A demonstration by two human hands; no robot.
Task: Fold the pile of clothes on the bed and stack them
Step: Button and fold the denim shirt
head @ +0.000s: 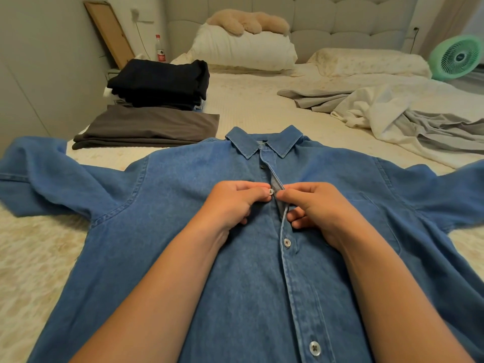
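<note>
We have a blue denim shirt (183, 231) spread flat, front up, on the cream textured bedspread (39, 258). Our left hand (233, 203) pinches a small pale button (271, 191) at the placket; our right hand (317, 208) pinches the opposite edge, fingers curled. Behind sit folded black clothes (159, 82) and a grey folded piece (149, 127), with crumpled white and grey garments (392, 113) at right near a green fan (458, 57).
</note>
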